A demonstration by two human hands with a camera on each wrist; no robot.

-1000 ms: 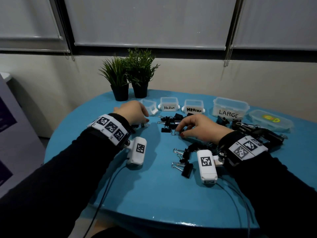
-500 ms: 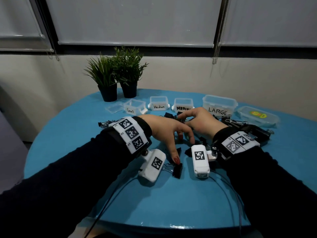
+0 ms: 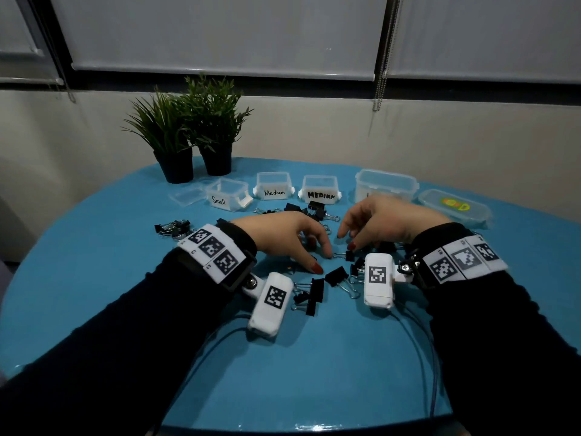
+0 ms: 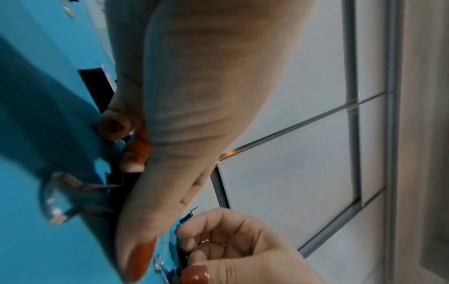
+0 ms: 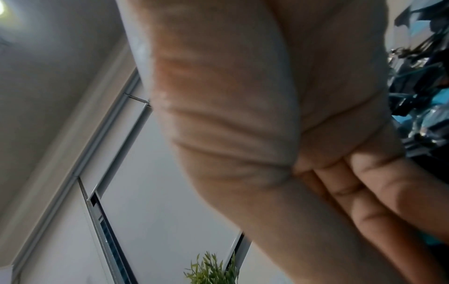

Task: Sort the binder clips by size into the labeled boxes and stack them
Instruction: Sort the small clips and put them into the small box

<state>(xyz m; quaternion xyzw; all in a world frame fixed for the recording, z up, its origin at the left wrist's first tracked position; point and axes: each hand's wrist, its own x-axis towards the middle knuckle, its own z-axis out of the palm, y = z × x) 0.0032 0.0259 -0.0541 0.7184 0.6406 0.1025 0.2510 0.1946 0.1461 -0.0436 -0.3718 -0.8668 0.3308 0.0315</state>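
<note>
Black binder clips lie scattered on the blue table [image 3: 314, 372]: a heap of small ones [image 3: 174, 229] at the left, some [image 3: 314, 209] before the Medium boxes, more [image 3: 309, 294] between my wrists. My left hand [image 3: 309, 258] reaches down into the middle pile, and its fingertips [image 4: 114, 124] press on clips [image 4: 97, 86] lying flat. My right hand [image 3: 345, 242] hovers just to the right. Its curled fingers and thumb pinch a small clip [image 3: 345, 255], also visible in the left wrist view [image 4: 182, 251]. The right wrist view shows only palm and fingers [image 5: 364, 192].
Along the back stand open boxes labeled Small [image 3: 224, 198], Medium [image 3: 273, 187], Medium [image 3: 320, 188], and a larger box [image 3: 386, 184] whose label my right hand hides. A lidded box [image 3: 452, 206] sits far right, a loose lid [image 3: 185, 195] and two potted plants [image 3: 195, 136] back left.
My left hand has come from the small heap at the left into the middle pile. The right hand has shifted slightly right and lifted off the clips.
</note>
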